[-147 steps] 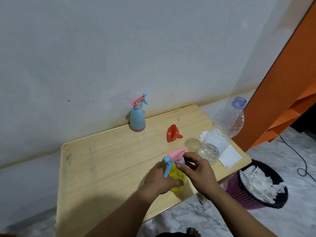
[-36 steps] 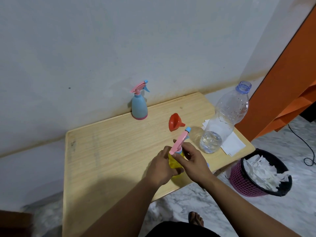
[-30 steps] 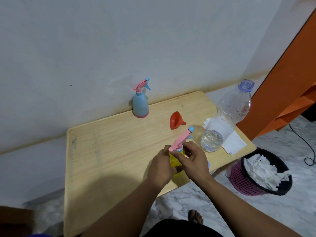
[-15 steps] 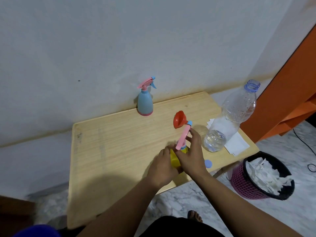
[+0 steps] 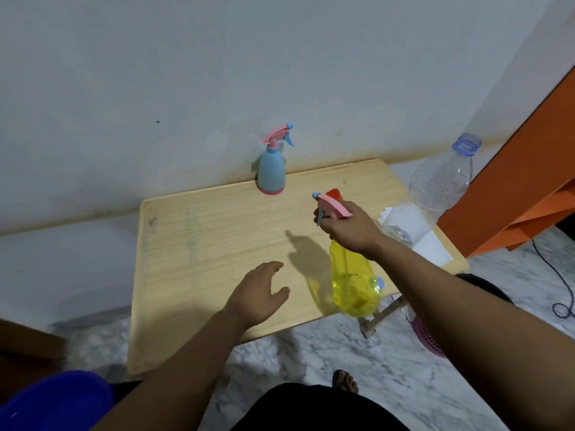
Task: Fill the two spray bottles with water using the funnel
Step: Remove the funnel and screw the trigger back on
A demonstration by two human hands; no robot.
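Note:
My right hand [image 5: 350, 230] grips the pink spray head [image 5: 333, 208] of the yellow spray bottle [image 5: 353, 281] and holds the bottle in the air above the table's front right part. Relaxed and holding nothing, my left hand [image 5: 259, 293] hovers over the wooden table [image 5: 202, 244] to the left of the bottle. The blue spray bottle [image 5: 271, 172], with its pink head on, stands upright at the table's back edge by the wall. Only the rim of the red funnel [image 5: 335, 192] shows behind the pink head.
A big clear water bottle [image 5: 435, 188], uncapped with a little water in it, stands at the table's right edge on white paper sheets [image 5: 432, 248]. A small blue cap [image 5: 379, 282] shows behind the yellow bottle. A pink waste bin [image 5: 427, 340] stands on the floor at right.
My right hand has lifted the yellow bottle off the table by its spray head, and the nozzle now points left. My left hand has let go of the bottle and moved left.

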